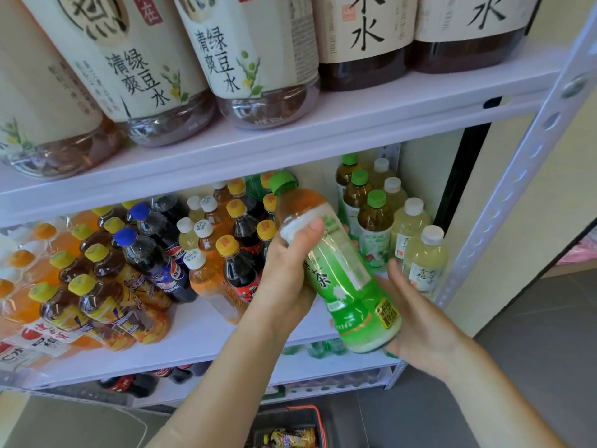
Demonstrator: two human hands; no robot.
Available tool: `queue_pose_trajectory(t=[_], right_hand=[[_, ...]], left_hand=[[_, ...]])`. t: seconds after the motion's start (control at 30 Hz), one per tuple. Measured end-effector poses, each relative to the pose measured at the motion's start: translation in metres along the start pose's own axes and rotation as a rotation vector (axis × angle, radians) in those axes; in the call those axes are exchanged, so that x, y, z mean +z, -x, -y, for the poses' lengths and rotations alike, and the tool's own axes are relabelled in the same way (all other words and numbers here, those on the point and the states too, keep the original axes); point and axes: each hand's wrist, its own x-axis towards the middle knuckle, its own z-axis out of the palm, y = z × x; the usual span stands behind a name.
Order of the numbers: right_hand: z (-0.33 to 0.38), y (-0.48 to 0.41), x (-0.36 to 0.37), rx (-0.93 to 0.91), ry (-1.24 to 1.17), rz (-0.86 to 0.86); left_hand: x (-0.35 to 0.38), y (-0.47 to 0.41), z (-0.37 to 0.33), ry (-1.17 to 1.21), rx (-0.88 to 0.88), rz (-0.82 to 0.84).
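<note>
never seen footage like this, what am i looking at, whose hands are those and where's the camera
There is no machine here. A person wears one wide-angle camera on the head, looking forward and down, so you see their own two bare hands from above. They face shelves of drinks.

The left hand grips the upper part of a green tea bottle. The bottle is tilted, with its green cap pointing up and left. The right hand cups its base.

On the middle shelf stand small bottles: yellow-capped tea bottles, blue-capped cola bottles, green-capped bottles and pale white-capped bottles. The upper shelf holds large bottles with cream labels. A red-rimmed basket shows at the bottom edge.
</note>
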Motion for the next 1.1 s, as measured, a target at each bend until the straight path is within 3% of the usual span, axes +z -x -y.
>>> queue_pose_trajectory(t=[0.07,0.17,0.27,0.33,0.4,0.53,0.67,0.97,1.1], right_hand=[[-0.013,0.003,0.001,0.098,-0.079,0.116],[-0.020,0.004,0.008,0.092,-0.168,0.200],[-0.022,0.008,0.012,0.007,-0.198,0.133],[-0.022,0.012,0.013,-0.118,-0.097,0.056],[-0.025,0.015,0.015,-0.271,0.109,-0.096],[-0.037,0.013,0.012,-0.640,0.864,-0.676],[-0.048,0.010,0.002,-0.941,1.321,-0.909],[-0.057,0.009,-0.010,-0.959,1.343,-0.925],[-0.050,0.006,-0.010,-0.772,1.254,-0.827]], left_hand=[[0.000,-0.004,-0.004,0.041,-0.006,0.042],[0.003,-0.006,-0.007,0.040,-0.038,0.089],[0.003,-0.009,-0.011,0.023,-0.056,0.083],[0.000,-0.014,-0.018,-0.064,-0.020,0.001],[-0.004,-0.019,-0.026,-0.234,0.029,-0.063],[-0.011,-0.025,-0.032,-0.592,0.002,-0.081],[-0.015,-0.026,-0.028,-0.645,0.009,-0.141],[-0.009,-0.026,-0.029,-0.722,0.066,-0.189],[-0.009,-0.024,-0.033,-0.779,0.116,-0.122]])
